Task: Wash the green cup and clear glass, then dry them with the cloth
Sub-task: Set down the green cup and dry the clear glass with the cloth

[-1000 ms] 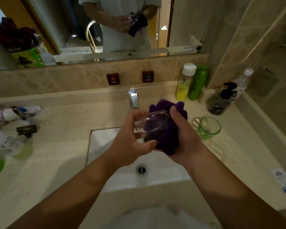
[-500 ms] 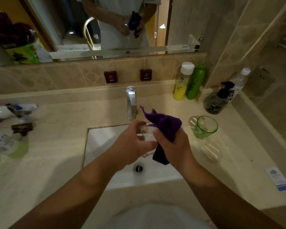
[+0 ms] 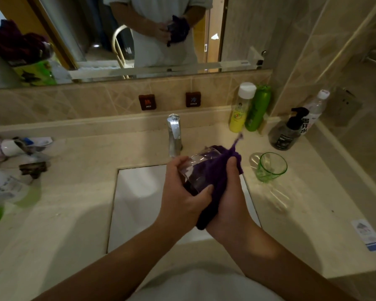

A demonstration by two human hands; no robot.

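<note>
The left hand (image 3: 183,192) grips the glass (image 3: 199,170) over the sink (image 3: 139,198), fingers curled round its left side and thumb across the near wall, so the glass lies tilted with its mouth pointing far and slightly left. That hold looks meant to steady it while the other hand works. The right hand (image 3: 230,205) clutches the purple cloth (image 3: 215,177) and presses it against the right side of the glass; one tail of cloth sticks up past the far end and another hangs down between the palms. Whether any cloth is pushed inside the glass is hard to tell through the clear wall. The two hands are close together, both clamped on what they hold, which suggests the drying of the glass is under way over the basin so drips fall in.

The green cup (image 3: 270,167) stands upright on the counter (image 3: 291,213) to the right of the sink, apart from the hands, within easy reach for its turn.

The tap (image 3: 174,135) rises just beyond the glass, the nearest thing to knock. Farther right stand a yellow bottle (image 3: 240,109), a green bottle (image 3: 258,107), a dark pump bottle (image 3: 288,131) and a clear bottle (image 3: 315,109). Toiletries (image 3: 13,148) clutter the counter's left end. A mirror (image 3: 96,29) runs along the far wall.
</note>
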